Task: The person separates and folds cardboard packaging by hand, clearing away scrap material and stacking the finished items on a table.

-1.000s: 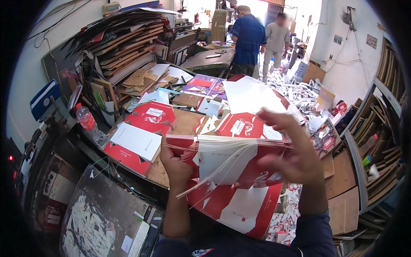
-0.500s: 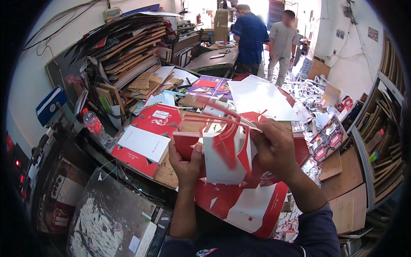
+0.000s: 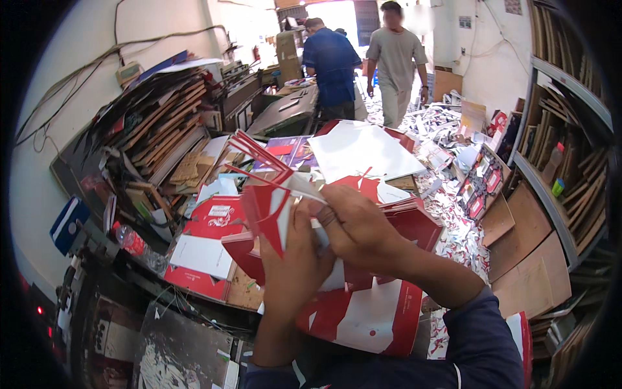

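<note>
Both my hands are in front of me over the work table. A bundle of thin red and white card offcuts [image 3: 275, 211] fans out to the upper left, with strips and pointed flaps sticking up. My right hand [image 3: 366, 227] pinches its white end between thumb and fingers. My left hand [image 3: 295, 269] is closed round the lower part, close against the right. Behind and below the hands lies a stack of red-covered card [image 3: 414, 223], partly hidden by my right forearm. Nearer to me is a red and white printed card sheet [image 3: 372, 318] with cut-looking edges.
At left lie a white card piece [image 3: 201, 256] on red printed card [image 3: 217, 214] and a plastic bottle [image 3: 133, 240]. A large white sheet [image 3: 363, 152] lies beyond. Paper scraps [image 3: 447, 227] cover the floor at right, beside shelves [image 3: 551, 181] of boards. Two people stand farther back.
My hands have come together, and the offcut bundle has swung left, clear of the white card block. My view has shifted right. The person in the light shirt appears nearer.
</note>
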{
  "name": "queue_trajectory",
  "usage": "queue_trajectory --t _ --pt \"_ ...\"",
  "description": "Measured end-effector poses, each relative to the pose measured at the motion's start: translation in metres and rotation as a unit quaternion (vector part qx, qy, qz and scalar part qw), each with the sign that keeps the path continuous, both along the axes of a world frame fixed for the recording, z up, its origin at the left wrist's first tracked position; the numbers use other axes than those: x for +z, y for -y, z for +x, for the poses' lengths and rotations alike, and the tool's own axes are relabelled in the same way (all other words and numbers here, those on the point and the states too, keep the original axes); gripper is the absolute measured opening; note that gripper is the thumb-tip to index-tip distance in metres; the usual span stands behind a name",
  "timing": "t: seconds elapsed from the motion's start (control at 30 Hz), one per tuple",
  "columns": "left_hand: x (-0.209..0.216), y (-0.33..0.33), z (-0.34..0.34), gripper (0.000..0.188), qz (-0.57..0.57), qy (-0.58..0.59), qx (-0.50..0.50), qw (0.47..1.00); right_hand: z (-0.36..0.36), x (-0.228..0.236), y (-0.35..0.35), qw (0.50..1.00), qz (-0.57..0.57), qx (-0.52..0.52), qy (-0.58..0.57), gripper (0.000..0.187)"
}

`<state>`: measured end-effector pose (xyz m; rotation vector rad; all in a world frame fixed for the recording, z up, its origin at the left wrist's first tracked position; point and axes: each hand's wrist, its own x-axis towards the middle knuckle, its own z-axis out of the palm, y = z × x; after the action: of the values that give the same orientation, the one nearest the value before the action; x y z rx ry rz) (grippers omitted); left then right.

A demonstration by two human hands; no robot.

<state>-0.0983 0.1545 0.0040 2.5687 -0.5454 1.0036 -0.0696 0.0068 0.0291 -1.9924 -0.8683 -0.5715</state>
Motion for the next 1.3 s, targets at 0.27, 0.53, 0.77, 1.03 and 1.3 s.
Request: queue_trajectory --t 0.27,0.53,0.77,1.03,1.3 --pt "-0.003 -0.008 0.016 0.044 0.016 0.067 -0.048 0.996 0.034 0.036 -0.008 0.973 -0.082 0.113 -0.184 0.039" --pt "-0.008 -0.011 -0.009 0.045 0.020 0.079 -0.116 0.990 0.136 0.088 0.044 0.973 0.003 -0.061 -0.223 0.038" --pt "-0.001 -0.008 0.011 0.052 0.000 0.082 -0.086 0.993 0.107 0.042 0.051 0.958 -0.226 -0.079 -0.156 0.049" --pt "-0.002 -0.007 0.015 0.054 -0.007 0.070 -0.083 0.994 0.115 0.003 0.090 0.908 -0.175 0.015 -0.380 0.037" --pt "-0.003 -0.004 0.018 0.055 -0.015 0.061 -0.086 0.994 0.138 -0.046 0.137 0.863 0.072 0.053 -0.497 0.029"
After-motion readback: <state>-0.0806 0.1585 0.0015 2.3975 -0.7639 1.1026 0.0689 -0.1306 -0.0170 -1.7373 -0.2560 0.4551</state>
